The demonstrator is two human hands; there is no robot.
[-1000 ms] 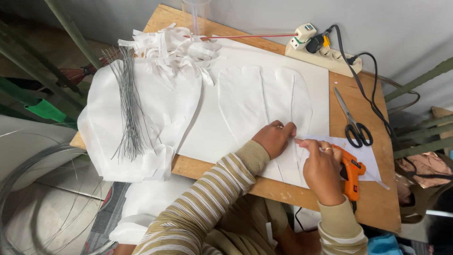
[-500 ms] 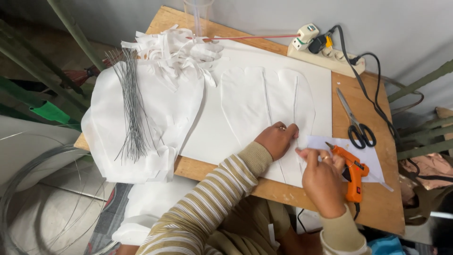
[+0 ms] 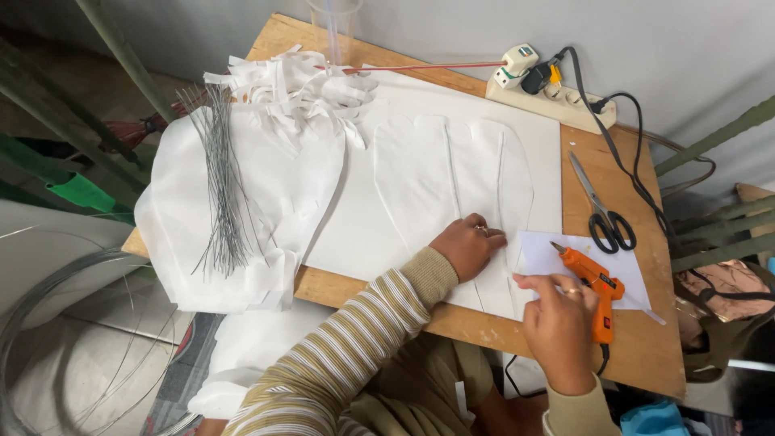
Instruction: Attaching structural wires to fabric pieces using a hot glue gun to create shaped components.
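A wooden table (image 3: 622,355) carries a broad white sheet (image 3: 420,145), and on it lie pale petal-shaped cut-outs (image 3: 452,186), long and rounded at the far end, each with a thin wire running down its middle. To the left, a stack of white pieces (image 3: 242,242) holds a bundle of grey wires (image 3: 222,194), with a heap of white scraps (image 3: 299,85) beyond. A power strip (image 3: 549,93) sits at the far edge, black scissors (image 3: 601,210) at the right. The left hand (image 3: 467,246) presses flat, fingers loosely curled, on the near end of the cut-outs. The right hand (image 3: 557,323) rests just beside the orange glue gun (image 3: 593,287), which lies on a small white paper (image 3: 541,254); whether it grips the gun I cannot tell
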